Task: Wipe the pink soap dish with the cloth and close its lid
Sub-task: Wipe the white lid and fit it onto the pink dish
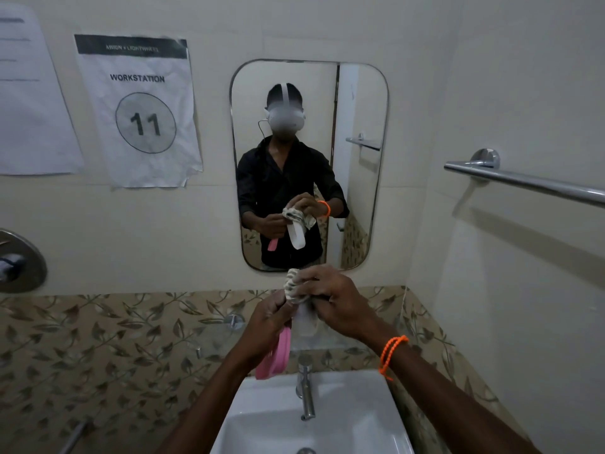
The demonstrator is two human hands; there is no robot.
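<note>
Above the sink, our left hand grips the light, stiff, likely slippery pink soap dish by its edge; our right hand clutches the soft cloth against its open white lid.

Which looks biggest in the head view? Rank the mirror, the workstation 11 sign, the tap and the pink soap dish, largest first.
1. mirror
2. workstation 11 sign
3. pink soap dish and tap: they look alike in extent, and the left hand hides part of the dish, so I will not rank them.
</note>
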